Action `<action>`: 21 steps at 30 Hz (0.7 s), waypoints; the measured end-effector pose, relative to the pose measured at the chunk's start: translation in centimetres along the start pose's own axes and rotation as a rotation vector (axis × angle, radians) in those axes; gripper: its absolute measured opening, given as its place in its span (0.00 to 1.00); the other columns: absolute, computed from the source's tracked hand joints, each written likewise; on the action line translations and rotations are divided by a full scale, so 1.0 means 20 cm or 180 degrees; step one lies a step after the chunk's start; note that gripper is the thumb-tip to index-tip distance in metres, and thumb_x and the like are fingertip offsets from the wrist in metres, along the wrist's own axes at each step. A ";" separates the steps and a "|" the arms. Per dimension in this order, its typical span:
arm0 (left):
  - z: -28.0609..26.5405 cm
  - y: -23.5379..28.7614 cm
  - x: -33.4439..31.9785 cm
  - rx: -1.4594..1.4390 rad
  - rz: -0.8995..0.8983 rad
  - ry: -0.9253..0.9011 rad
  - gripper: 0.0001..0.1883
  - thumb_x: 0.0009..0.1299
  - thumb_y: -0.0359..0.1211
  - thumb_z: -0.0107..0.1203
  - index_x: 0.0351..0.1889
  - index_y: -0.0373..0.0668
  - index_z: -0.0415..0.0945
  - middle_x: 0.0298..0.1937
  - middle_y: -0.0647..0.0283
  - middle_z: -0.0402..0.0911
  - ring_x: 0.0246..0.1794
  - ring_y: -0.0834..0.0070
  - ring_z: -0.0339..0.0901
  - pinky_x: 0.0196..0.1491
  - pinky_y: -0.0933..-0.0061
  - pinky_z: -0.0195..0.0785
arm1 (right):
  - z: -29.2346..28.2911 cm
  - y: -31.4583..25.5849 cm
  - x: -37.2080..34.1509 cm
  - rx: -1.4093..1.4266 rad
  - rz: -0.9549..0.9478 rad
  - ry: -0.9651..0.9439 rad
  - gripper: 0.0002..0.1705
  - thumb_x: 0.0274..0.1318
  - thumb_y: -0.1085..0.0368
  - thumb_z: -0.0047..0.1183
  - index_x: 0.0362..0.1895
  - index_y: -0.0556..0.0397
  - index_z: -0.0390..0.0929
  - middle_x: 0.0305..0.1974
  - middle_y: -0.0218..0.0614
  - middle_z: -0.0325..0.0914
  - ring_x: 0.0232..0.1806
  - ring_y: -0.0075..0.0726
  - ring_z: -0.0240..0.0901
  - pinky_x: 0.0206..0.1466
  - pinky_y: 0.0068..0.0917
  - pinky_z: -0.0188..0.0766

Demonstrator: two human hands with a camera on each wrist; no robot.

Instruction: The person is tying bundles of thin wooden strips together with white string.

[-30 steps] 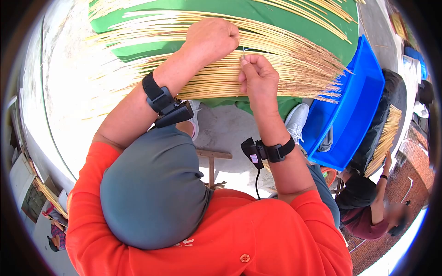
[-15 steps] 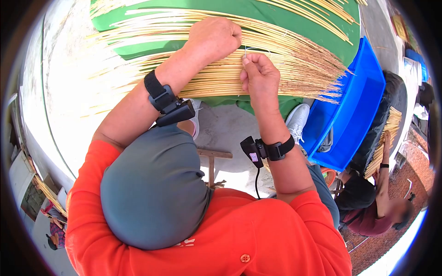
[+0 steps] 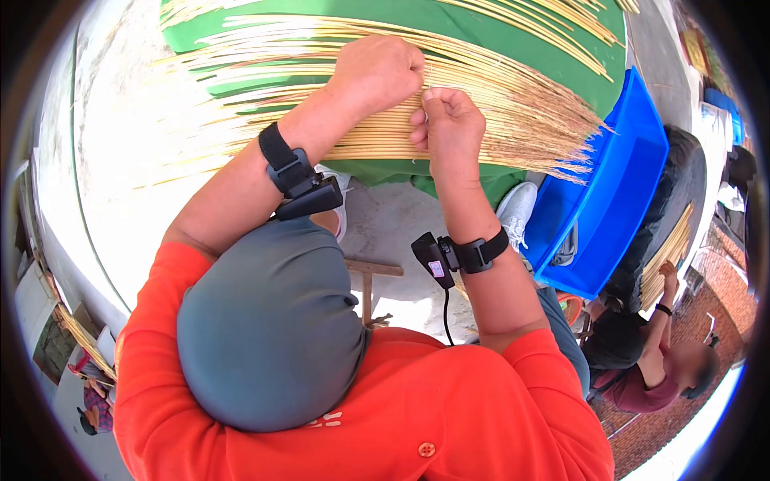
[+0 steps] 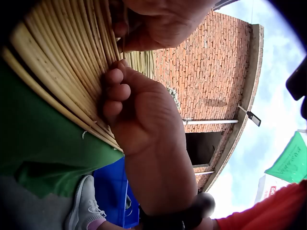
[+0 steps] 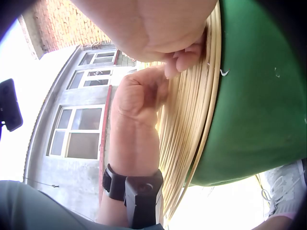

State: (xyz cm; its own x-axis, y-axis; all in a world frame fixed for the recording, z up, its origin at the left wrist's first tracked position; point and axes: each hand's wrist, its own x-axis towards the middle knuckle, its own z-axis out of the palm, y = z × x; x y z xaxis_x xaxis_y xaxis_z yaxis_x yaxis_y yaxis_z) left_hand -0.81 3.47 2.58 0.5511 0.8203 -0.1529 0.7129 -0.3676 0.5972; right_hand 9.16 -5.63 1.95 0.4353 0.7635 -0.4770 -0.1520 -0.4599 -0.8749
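Note:
A flat row of pale straw-coloured stalks [image 3: 377, 140] with brown feathery tips lies across a green cloth [image 3: 553, 48]. Over the row, my left hand [image 3: 377, 70] has its fingers curled, their tips mostly hidden in the head view. My right hand [image 3: 457, 124] is just beside it, thumb and forefinger pinching a thin white thread [image 3: 430, 76] that runs up towards the left fingertips. The left wrist view has my left hand [image 4: 168, 21] above and my right hand [image 4: 148, 108] below, both at the stalks. In the right wrist view, the left hand [image 5: 134, 103] meets the stalk edge.
A blue plastic bin [image 3: 601, 208] stands to the right of the cloth, under the feathery tips. More loose stalks [image 3: 537, 32] lie at the far side. A wooden stool [image 3: 369, 276] is near my feet. Another person [image 3: 642, 361] handles stalks at the right.
My right hand has risen slightly and come closer to the left one, shortening the visible thread between them. The left hand has shifted a little rightward. The other person's arms have moved.

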 end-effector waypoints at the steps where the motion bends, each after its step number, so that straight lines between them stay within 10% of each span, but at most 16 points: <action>1: 0.00 0.00 0.00 -0.0069 -0.0005 0.0010 0.07 0.52 0.35 0.49 0.20 0.47 0.77 0.20 0.60 0.76 0.25 0.59 0.74 0.28 0.61 0.65 | 0.00 -0.01 0.00 0.0099 0.0023 -0.0005 0.04 0.56 0.69 0.48 0.32 0.57 0.71 0.18 0.33 0.72 0.11 0.21 0.63 0.12 0.16 0.60; 12: 0.00 -0.01 -0.03 -0.0134 0.0086 0.0042 0.07 0.55 0.36 0.50 0.21 0.47 0.76 0.19 0.60 0.75 0.24 0.59 0.73 0.27 0.61 0.64 | -0.05 -0.10 0.02 0.0256 0.0217 -0.0222 0.05 0.56 0.69 0.48 0.33 0.59 0.69 0.22 0.38 0.74 0.15 0.30 0.72 0.14 0.19 0.67; 15: 0.00 -0.02 -0.03 -0.0064 0.0223 0.0128 0.07 0.57 0.37 0.51 0.23 0.47 0.77 0.21 0.59 0.76 0.26 0.59 0.74 0.30 0.59 0.65 | -0.17 -0.23 0.05 -0.1014 -0.0478 -0.0011 0.05 0.53 0.69 0.51 0.31 0.58 0.71 0.23 0.38 0.74 0.17 0.29 0.73 0.16 0.21 0.65; 17: -0.01 -0.01 -0.03 0.0103 0.0394 0.0216 0.06 0.54 0.33 0.49 0.23 0.47 0.77 0.23 0.60 0.78 0.29 0.59 0.75 0.32 0.59 0.67 | -0.20 -0.26 0.11 -0.2512 -0.2340 0.0535 0.07 0.49 0.65 0.55 0.32 0.54 0.76 0.26 0.37 0.76 0.24 0.29 0.73 0.23 0.26 0.65; 21: -0.01 0.01 -0.05 0.0110 0.0399 0.0218 0.07 0.58 0.35 0.49 0.23 0.46 0.77 0.25 0.59 0.78 0.31 0.60 0.75 0.33 0.58 0.68 | -0.14 -0.21 0.23 -0.2483 -0.1563 -0.0754 0.09 0.44 0.62 0.59 0.27 0.54 0.78 0.27 0.37 0.76 0.24 0.30 0.70 0.29 0.29 0.66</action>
State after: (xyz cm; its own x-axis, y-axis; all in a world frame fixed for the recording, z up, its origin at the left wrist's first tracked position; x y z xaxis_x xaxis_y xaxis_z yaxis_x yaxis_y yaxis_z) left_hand -1.41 2.72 3.02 0.6068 0.7945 -0.0241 0.6554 -0.4830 0.5807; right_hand 14.35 -1.45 3.60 0.0887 0.9846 -0.1506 0.6725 -0.1708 -0.7201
